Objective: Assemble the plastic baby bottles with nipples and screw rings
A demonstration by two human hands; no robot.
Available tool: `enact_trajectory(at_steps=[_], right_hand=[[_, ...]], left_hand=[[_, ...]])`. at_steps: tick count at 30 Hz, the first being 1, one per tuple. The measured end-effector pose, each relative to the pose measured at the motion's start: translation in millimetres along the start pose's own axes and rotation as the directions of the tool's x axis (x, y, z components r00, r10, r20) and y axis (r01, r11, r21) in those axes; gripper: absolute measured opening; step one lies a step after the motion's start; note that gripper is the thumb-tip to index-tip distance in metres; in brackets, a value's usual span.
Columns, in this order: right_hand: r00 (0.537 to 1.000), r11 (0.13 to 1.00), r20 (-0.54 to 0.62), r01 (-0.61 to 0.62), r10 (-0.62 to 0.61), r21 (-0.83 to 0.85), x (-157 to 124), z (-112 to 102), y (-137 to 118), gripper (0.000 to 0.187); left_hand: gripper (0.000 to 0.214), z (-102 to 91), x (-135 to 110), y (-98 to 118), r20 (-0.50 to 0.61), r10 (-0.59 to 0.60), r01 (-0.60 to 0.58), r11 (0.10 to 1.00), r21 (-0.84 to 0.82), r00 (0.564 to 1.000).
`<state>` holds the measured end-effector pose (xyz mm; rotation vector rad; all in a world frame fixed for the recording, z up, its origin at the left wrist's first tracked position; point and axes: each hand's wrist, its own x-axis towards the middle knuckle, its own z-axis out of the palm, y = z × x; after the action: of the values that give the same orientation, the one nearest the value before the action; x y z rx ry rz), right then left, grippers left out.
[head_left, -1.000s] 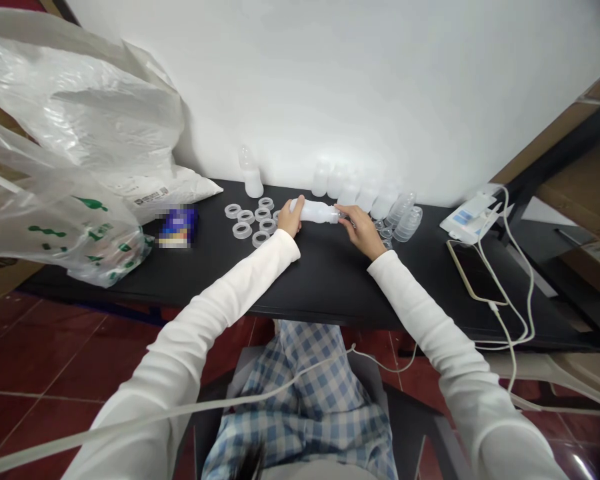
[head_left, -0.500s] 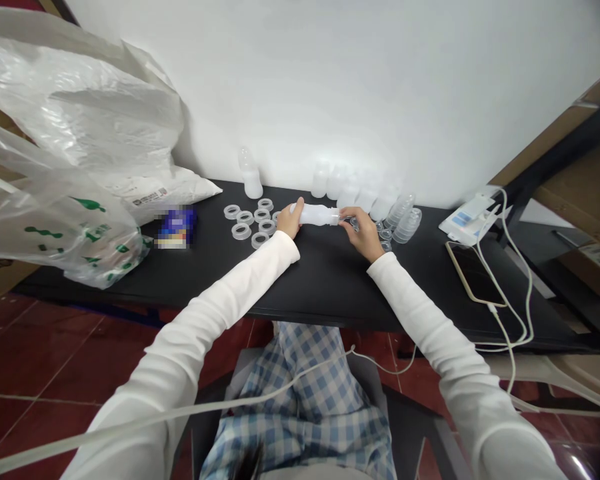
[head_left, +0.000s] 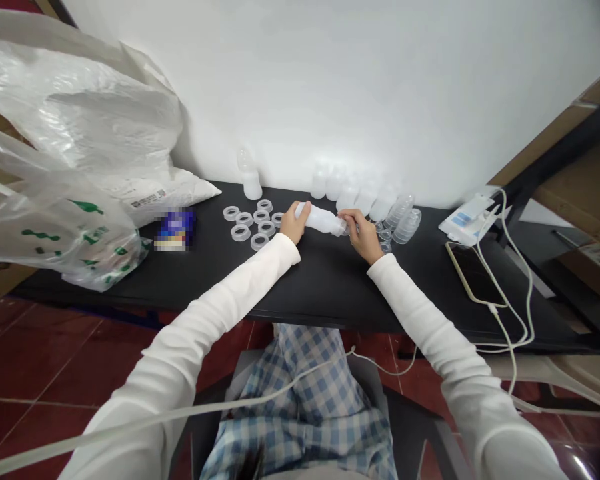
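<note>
My left hand (head_left: 293, 225) is wrapped round the base end of a frosted white baby bottle (head_left: 319, 217), which lies nearly level above the table with its neck to the right and tilted slightly down. At that neck, the fingers of my right hand (head_left: 364, 239) pinch a small clear nipple (head_left: 347, 230), partly hidden by them. Several white screw rings (head_left: 241, 232) lie left of my left hand. Beyond my right hand are more clear nipples (head_left: 385, 235), stacked clear caps (head_left: 407, 227) and a row of frosted bottles (head_left: 365, 199) along the wall.
A capped bottle (head_left: 251, 177) stands by the wall at back left. Large plastic bags (head_left: 80, 120) and a blurred blue packet (head_left: 177, 228) occupy the table's left side. To the right lie a phone (head_left: 475, 273), white cables (head_left: 525, 313) and a white-and-blue package (head_left: 467, 219).
The bottle's neck has tipped slightly downward. My right fingers have shifted at its mouth, and my left grip has turned a little with it.
</note>
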<state>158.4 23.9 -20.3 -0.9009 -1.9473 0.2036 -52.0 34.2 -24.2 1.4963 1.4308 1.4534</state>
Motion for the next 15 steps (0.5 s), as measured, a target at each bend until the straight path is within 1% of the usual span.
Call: enact_trajectory(at_steps=[2,5,7,10,12,15], right_hand=[[1.000,0.999,0.009,-0.029,0.028,0.043,-0.7,0.6,-1.0,0.037],[0.999,0.992,0.010,-0.054,0.054,0.111,-0.5,0.7,1.0,0.038],[1.000,0.992,0.006,-0.011,0.010,0.122,0.6,0.3,2.8,0.042],[0.997,0.993,0.022,0.078,-0.080,0.084,2.7,0.1,3.8,0.049],[0.995,0.994,0.045,0.088,-0.091,0.072,3.7,0.5,3.4,0.048],[0.998,0.995,0.046,0.039,-0.044,0.090,3.9,1.0,2.4,0.047]], left_hand=[[0.054,0.7,0.4,-0.3,0.045,-0.058,0.061,0.996,-0.062,0.997],[0.053,1.3,2.4,-2.2,0.048,-0.086,0.091,0.991,-0.100,0.995],[0.053,1.8,4.6,-4.3,0.036,-0.107,0.110,0.987,-0.113,0.994],[0.054,2.4,8.5,-8.1,0.003,-0.149,0.148,0.979,-0.140,0.989],[0.056,2.2,10.7,-10.2,-0.005,-0.148,0.145,0.978,-0.150,0.989],[0.060,0.7,11.9,-11.8,0.012,-0.101,0.102,0.981,-0.164,0.995]])
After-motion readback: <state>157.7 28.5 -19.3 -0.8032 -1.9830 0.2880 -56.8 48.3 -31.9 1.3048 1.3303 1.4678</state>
